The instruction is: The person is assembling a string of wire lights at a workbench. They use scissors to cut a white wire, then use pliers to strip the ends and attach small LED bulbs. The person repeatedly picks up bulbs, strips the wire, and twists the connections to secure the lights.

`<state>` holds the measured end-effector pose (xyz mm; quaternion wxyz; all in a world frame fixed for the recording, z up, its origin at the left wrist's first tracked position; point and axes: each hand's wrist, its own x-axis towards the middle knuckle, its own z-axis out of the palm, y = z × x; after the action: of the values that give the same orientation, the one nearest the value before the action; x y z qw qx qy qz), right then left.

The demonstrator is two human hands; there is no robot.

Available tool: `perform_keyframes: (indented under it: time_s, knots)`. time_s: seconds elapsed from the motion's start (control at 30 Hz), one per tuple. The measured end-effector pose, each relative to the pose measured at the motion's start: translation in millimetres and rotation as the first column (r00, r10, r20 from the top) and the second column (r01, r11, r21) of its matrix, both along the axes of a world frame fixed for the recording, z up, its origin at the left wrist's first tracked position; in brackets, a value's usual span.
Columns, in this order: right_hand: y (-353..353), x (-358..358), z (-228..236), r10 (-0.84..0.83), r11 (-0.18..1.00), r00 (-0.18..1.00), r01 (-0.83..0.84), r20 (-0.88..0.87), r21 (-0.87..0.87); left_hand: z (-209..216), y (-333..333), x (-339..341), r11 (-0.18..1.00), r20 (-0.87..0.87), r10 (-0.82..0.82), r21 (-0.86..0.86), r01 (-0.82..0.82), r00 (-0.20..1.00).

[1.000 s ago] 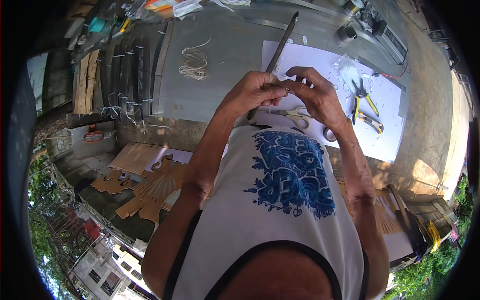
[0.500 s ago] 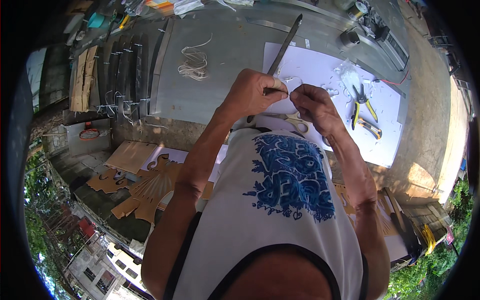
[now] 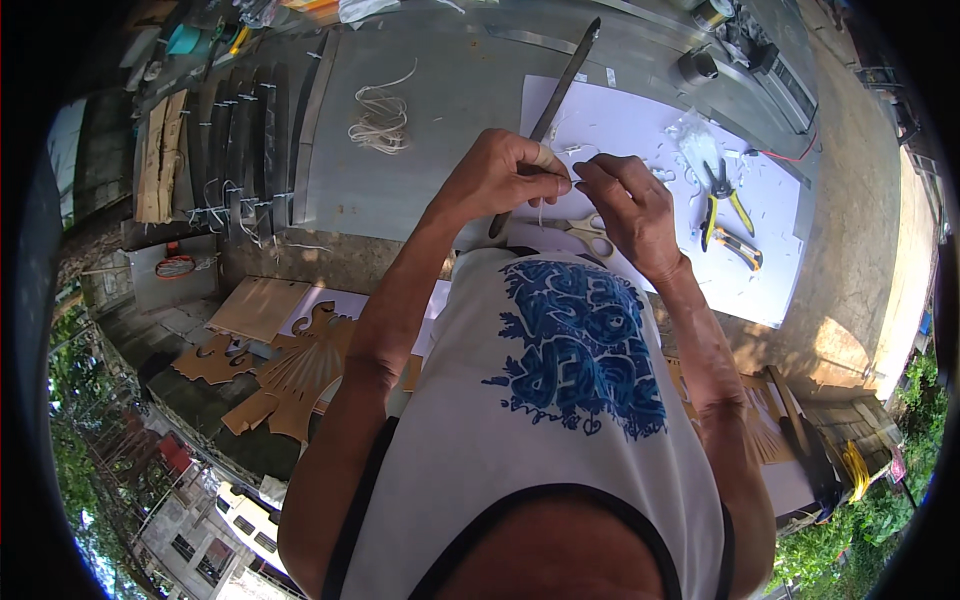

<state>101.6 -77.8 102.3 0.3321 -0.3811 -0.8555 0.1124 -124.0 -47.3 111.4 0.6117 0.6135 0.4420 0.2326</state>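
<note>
My left hand is closed in a pinch, thumb against the bent fingers, with a short piece of white string hanging below its fingertips. My right hand faces it, fingertips drawn together and almost touching the left ones; whatever they grip is too small to make out. A long dark flat strip slants under my left hand, its lower end showing by the table's near edge. Cream-handled scissors lie just below the hands. White string also curls on the white sheet beyond my fingers.
Yellow-and-black pliers and a cutter knife lie on the sheet at right, beside a clear plastic bag. A white string bundle rests on the grey table. Dark strips tied with string stand left.
My right fingers have straightened slightly and shifted up and left near the left fingertips. The string end below my left hand now shows. The whole view has shifted a little.
</note>
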Motion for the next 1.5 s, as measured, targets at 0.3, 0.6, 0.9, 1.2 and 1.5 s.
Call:
perform_keyframes:
  time_s: [0.3, 0.6, 0.9, 1.2, 1.5]
  knots:
    - [-6, 1, -7, -0.483, 0.454, 0.724, -0.275, -0.494, -0.847, 4, -1, 6, 0.924, -0.24, 0.046, 0.379, 0.049, 0.97]
    - [-15, -4, 5, -0.255, 0.876, 0.927, 0.101, -0.274, -0.472, 1, 2, 2, 0.976, -0.075, 0.056, 0.213, -0.039, 0.996]
    - [-6, 3, -9, 0.024, 1.0, 0.997, -0.023, -0.074, 0.02, 6, 6, 3, 0.987, -0.096, -0.154, 0.037, 0.158, 0.983]
    - [-9, 4, -6, -0.066, 0.956, 0.981, 0.009, -0.185, -0.293, -6, 4, 6, 0.938, -0.274, -0.179, 0.244, 0.248, 0.945]
    - [-11, 5, -12, -0.567, 0.378, 0.72, -0.205, -0.4, -0.903, -11, -4, 21, 0.921, -0.066, 0.293, 0.287, -0.263, 0.954]
